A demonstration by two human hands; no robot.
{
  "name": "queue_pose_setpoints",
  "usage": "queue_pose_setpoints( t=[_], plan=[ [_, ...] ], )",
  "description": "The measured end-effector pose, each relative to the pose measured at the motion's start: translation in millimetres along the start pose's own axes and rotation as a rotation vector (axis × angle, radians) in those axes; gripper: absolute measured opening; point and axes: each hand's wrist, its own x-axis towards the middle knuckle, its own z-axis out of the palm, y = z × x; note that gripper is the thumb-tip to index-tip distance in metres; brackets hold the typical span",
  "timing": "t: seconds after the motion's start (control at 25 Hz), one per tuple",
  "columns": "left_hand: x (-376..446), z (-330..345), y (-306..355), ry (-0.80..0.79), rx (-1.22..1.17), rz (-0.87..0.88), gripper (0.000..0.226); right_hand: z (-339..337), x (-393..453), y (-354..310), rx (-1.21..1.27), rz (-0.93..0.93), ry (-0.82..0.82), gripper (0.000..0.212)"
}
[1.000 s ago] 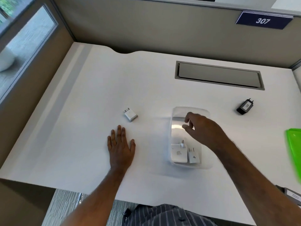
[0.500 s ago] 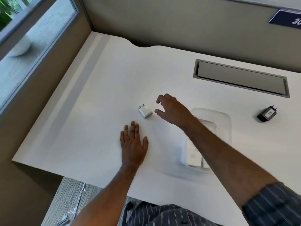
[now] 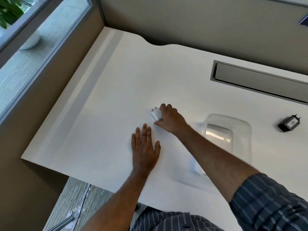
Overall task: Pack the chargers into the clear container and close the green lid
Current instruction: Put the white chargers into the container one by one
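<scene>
- Now our right hand (image 3: 170, 120) closes thumb and fingers on the white charger (image 3: 156, 113), prongs pointing away from the fingertips.
- We judge it light, rigid, smooth; its flat sides suit gripping.
- Our left hand (image 3: 145, 147) lies flat, empty, just behind.
- Behind our wrist the clear container (image 3: 246, 130) sits open; the desk (image 3: 100, 130) between is bare.
- Beyond it lies the black charger (image 3: 289, 125).

The right hand (image 3: 170, 120) covers most of the white charger (image 3: 156, 114) — only the pronged end shows past the fingers, and whether it is lifted off the desk (image 3: 116, 97) cannot be told. The right forearm crosses the near end of the clear container (image 3: 233, 124), hiding whatever lies inside there. The black charger (image 3: 289, 125)'s label is too small to read — the blue sign (image 3: 304, 20) is cut off by the right edge.
</scene>
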Motion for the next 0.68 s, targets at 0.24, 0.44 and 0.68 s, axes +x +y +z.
queue_pose_setpoints(
  t=[0.24, 0.44, 0.68],
  plan=[
    [0, -2, 0, -0.014, -0.004, -0.004, 0.07, -4, -6, -1, 0.013, -0.012, 0.016, 0.047],
    [0, -3, 0, -0.028, -0.015, -0.017, 0.069, -33, -33, 6, 0.197, -0.019, 0.127, 0.046],
    [-1, -7, 1, -0.048, -0.014, -0.022, 0.07, -72, -95, 35, 0.253, -0.022, 0.31, 0.045]
  ],
)
